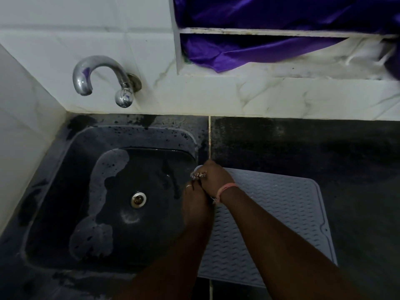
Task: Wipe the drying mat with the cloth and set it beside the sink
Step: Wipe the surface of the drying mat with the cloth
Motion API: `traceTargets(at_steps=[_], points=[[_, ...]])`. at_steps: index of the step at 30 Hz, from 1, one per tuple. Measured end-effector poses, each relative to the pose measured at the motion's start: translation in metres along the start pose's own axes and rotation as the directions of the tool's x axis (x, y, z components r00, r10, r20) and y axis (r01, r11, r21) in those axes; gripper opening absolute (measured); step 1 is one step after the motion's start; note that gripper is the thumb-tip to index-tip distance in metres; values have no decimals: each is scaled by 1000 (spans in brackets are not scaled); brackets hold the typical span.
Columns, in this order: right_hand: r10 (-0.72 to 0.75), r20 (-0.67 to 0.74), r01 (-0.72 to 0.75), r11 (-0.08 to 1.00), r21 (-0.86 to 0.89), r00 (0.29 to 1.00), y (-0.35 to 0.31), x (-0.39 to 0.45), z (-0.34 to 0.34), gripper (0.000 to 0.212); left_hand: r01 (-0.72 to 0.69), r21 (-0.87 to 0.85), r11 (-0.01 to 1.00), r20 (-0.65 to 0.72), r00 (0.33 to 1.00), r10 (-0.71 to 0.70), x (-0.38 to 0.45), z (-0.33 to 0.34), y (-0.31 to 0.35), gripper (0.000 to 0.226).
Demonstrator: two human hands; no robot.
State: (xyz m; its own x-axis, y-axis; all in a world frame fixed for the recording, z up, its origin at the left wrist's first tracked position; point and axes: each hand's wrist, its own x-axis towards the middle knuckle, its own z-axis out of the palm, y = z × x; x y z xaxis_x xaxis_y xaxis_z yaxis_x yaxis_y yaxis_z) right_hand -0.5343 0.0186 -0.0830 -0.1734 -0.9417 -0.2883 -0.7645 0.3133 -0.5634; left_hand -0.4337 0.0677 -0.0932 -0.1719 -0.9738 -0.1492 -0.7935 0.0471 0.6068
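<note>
A grey ribbed silicone drying mat [277, 215] lies flat on the dark stone counter [324, 148] just right of the black sink [86, 191], bare counter beyond it. At the mat's far left corner, the left hand [195, 204] and right hand [216, 179] meet, fingers curled; what they grip cannot be told. A chrome tap [101, 79] juts from the white tiled wall.

You've got white marble-look wall tiles [216, 100], chrome tap [101, 76] top left, purple curtain [259, 50] w/ window ledge, dim light.
</note>
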Motion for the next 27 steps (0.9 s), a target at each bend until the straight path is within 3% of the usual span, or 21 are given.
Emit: traceTargets(at_steps=[2, 4, 7, 9, 12, 16, 19, 22, 27], points=[[-23, 29, 16, 974, 227, 999, -1, -7, -18, 14, 19, 2, 1000, 25, 999, -19, -1, 0, 3, 44], [50, -57, -16, 868, 496, 997, 5, -20, -41, 12, 22, 60, 998, 68, 997, -27, -2, 0, 2, 50], [391, -46, -164, 487, 858, 919, 45, -44, -62, 12, -6, 185, 983, 111, 994, -15, -5, 1, 3, 58], [507, 9, -206, 333, 920, 862, 80, -64, -74, 17, -58, 229, 972, 118, 992, 31, -8, 1, 12, 57], [622, -69, -231, 390, 891, 780, 133, -101, -91, 43, -201, 266, 943, 192, 969, 153, -13, 9, 32, 60], [698, -318, -353, 637, 685, 642, 176, -129, -100, 20, -288, 268, 919, 285, 935, 209, -17, 25, 55, 62], [730, -413, -447, 669, 594, 544, 191, -139, -108, 24, -311, 296, 903, 316, 924, 215, -20, 32, 63, 61], [706, -423, -557, 708, 435, 568, 199, -140, -114, 27, -305, 328, 894, 312, 928, 203, -20, 34, 62, 57], [617, -480, -559, 781, 279, 623, 200, -131, -116, 27, -285, 330, 900, 307, 934, 183, -19, 38, 64, 57]])
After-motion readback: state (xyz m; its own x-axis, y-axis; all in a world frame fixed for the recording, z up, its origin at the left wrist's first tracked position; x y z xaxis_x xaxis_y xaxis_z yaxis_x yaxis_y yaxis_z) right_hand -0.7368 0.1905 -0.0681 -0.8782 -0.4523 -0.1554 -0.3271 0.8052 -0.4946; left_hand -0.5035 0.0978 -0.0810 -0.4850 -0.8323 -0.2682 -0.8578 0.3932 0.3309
